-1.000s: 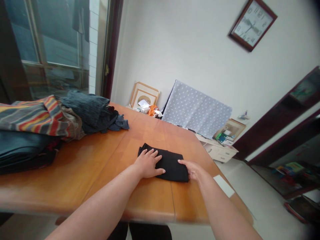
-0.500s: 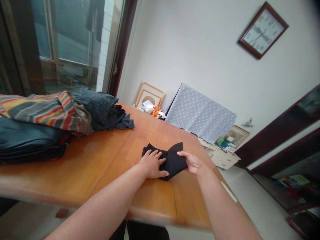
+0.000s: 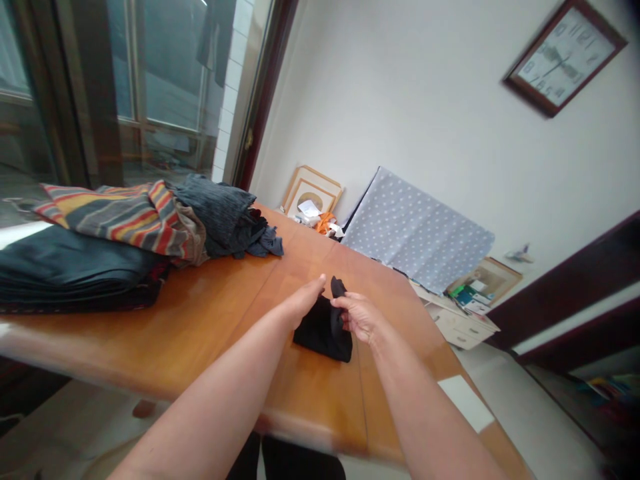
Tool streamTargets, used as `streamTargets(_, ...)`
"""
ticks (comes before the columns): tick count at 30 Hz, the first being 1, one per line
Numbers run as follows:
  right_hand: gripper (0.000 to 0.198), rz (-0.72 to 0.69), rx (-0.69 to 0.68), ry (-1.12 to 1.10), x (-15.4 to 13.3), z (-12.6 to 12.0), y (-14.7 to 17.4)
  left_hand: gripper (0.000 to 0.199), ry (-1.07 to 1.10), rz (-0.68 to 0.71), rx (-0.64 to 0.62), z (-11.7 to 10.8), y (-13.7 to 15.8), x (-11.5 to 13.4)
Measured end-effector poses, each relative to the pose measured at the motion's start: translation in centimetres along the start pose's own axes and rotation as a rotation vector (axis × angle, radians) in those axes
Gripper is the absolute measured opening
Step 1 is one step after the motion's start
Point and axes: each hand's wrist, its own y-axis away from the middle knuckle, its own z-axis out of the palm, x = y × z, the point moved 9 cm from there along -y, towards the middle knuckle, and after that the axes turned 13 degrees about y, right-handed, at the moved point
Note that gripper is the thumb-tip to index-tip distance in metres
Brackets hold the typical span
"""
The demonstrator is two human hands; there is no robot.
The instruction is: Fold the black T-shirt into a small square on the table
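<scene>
A small folded black cloth (image 3: 324, 335) lies on the wooden table (image 3: 240, 347) in front of me; what kind of garment it is does not show. My right hand (image 3: 359, 316) pinches its right side between thumb and fingers and holds that flap up off the table. At the cloth's left side, my left hand (image 3: 305, 301) is turned on edge with its fingers stretched out. Part of the left hand's contact with the cloth is hidden.
Piled at the table's left are a striped cloth (image 3: 125, 217), a grey crumpled garment (image 3: 215, 213) and dark folded clothes (image 3: 75, 270). A white sheet (image 3: 466, 403) lies near the right edge. Beyond stand a dotted cover (image 3: 415, 230) and a white drawer cabinet (image 3: 460, 330).
My right hand has lifted the cloth's right part and brought it left over the rest. My left hand has turned from lying flat on the cloth to standing on edge. The view has shifted.
</scene>
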Motion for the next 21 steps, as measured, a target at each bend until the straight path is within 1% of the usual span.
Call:
streamTargets(1, 0.02, -0.001, 0.004, 0.015, -0.1, 0.6, 0.0, 0.077, 0.072, -0.047, 0.004, -0.1, 0.1, -0.3)
streamTargets(3, 0.021, -0.004, 0.007, 0.041, -0.1, 1.7, 0.0, 0.085, 0.187, -0.129, -0.052, 0.6, 0.3, -0.6)
streamTargets(4, 0.022, -0.005, 0.006, 0.05, -0.1, 2.3, 0.0, 0.088, 0.226, -0.161, -0.076, 0.9, 0.5, -0.7)
streamTargets(5, 0.022, -0.003, -0.006, 0.058, 0.0, 2.9, 0.0, 0.091, 0.248, -0.183, -0.071, 1.0, 0.6, -0.7)
streamTargets(7, 0.023, 0.009, -0.071, 0.057, 0.3, 4.1, 0.2, 0.094, 0.247, -0.185, 0.023, 0.1, 0.6, -0.5)
streamTargets(9, 0.024, 0.012, -0.121, 0.032, 0.5, 4.4, 0.4, 0.096, 0.208, -0.153, 0.134, -1.1, 0.5, -0.1)
streamTargets(10, 0.025, -0.006, -0.105, 0.026, 0.4, 4.0, 0.4, 0.097, 0.187, -0.14, 0.158, -1.4, 0.4, 0.0)
streamTargets(11, 0.024, -0.037, -0.055, 0.03, 0.3, 3.1, 0.3, 0.097, 0.171, -0.132, 0.161, -1.6, 0.3, 0.1)
streamTargets(14, 0.02, -0.146, 0.175, 0.095, -0.1, -0.6, -0.2, 0.099, 0.163, -0.131, 0.157, -1.9, -0.1, -0.1)
streamTargets(16, 0.018, -0.187, 0.279, 0.145, 0.2, -2.3, -0.6, 0.099, 0.178, -0.136, 0.167, -2.0, -0.2, -0.3)
streamTargets(19, 0.017, -0.244, 0.353, 0.208, 0.8, -3.2, -1.1, 0.095, 0.173, -0.12, 0.183, -2.2, -0.4, -0.3)
streamTargets(21, 0.017, -0.327, 0.367, 0.299, 0.7, -2.7, -0.9, 0.091, 0.156, -0.098, 0.205, -2.4, -0.4, -0.2)
